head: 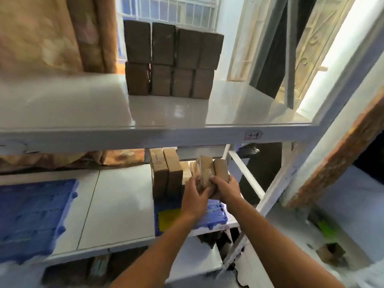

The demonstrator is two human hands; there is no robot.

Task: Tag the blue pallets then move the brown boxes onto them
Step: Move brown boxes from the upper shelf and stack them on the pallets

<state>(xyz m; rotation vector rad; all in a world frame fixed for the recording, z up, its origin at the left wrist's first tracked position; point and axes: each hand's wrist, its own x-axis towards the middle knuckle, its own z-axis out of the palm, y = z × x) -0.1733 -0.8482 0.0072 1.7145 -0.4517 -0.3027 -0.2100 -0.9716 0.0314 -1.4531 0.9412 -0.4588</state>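
Both hands are down on the middle shelf (116, 196), holding brown boxes over the right blue pallet (216, 215). Left hand (194, 197) has its fingers curled round the taped box (204, 173); right hand (225, 187) grips the box beside it (221, 167), fingers wrapped over the front edge. The two boxes are pressed side by side, tilted a bit, not yet flat on the pallet as far as I can tell. Risk imo: they're carried as a pair w/ only sideways squeeze, so if either hand eases off one could slip and knock the two upright boxes (166, 171) just to the left, which stand narrow & tall on the same pallet. Also the shelf upright (245, 173) is close on the right, so an elbow bump could jog the load. Yellow tag (169, 218) sits on the pallet's front; a box dragged over it might pull it off. Count: blue pallets 2 visible, the 2nd (35, 217) on the left w/ no boxes or tag that I can see. Boxes on the top shelf (170, 61): approx 8 fronts, 2 rows of 4. On the right pallet: 2 upright, 2 in hand, maybe another behind, blurred.
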